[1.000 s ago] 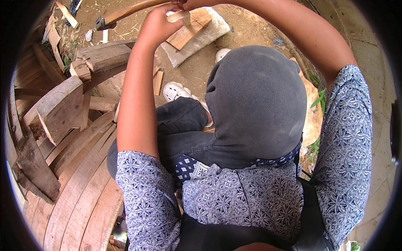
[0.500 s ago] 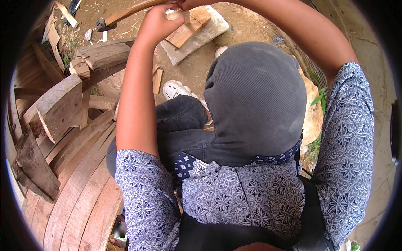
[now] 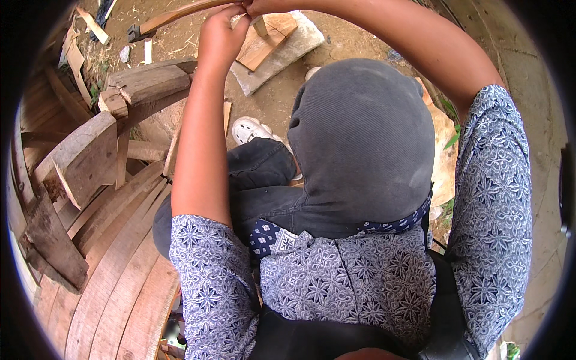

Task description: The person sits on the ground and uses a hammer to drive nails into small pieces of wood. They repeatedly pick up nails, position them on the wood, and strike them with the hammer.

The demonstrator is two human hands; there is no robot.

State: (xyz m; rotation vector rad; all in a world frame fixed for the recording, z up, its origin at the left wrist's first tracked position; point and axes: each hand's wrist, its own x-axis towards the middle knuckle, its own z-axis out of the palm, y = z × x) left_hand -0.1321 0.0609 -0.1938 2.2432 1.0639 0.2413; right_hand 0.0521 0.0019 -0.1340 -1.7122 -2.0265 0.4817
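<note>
Both my hands meet at the top edge of the view, partly cut off. A tool with a curved wooden handle and a small dark metal head reaches out to the left. My right hand is closed at the handle's right end. Against the handle, my left hand has its fingers curled in; what they pinch is hidden. Just right of its thumb a narrow piece of wood stands over a cracked wooden block. That block lies on a pale flat slab.
Curved timbers and a wall of long bent planks stand close at my left. My white shoe rests on dirt ground, with wood scraps scattered at the far left. A pale piece of wood lies beyond my right knee.
My hands and the tool have shifted slightly left, its metal head a little farther out. The view has moved slightly; the block stays on the slab.
</note>
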